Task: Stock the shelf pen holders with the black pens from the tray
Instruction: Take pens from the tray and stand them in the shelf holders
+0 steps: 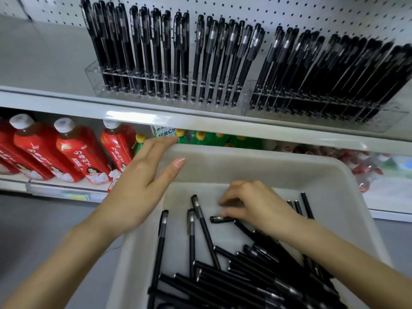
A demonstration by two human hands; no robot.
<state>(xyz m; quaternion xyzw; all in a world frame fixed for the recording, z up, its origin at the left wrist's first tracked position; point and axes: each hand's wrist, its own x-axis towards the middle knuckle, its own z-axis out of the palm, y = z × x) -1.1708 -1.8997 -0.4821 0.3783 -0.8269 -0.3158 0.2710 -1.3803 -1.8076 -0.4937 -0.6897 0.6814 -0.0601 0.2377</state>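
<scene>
Heaped pens [245,277]; right hand [258,206] pinching black pen [219,219], left hand [142,181] flat on tray [256,151]

Black pens [201,228], white tray [263,166], red bottles [80,152].

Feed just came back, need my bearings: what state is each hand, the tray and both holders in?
Left hand: open, fingers straight, resting on the tray rim.
Right hand: in the tray, fingers curled on a pen.
Pen: lying in the tray.
Tray: holds a loose pile of pens.
Left holder: stocked, gaps showing.
Right holder: packed tight.
Red bottles: capped.
</scene>
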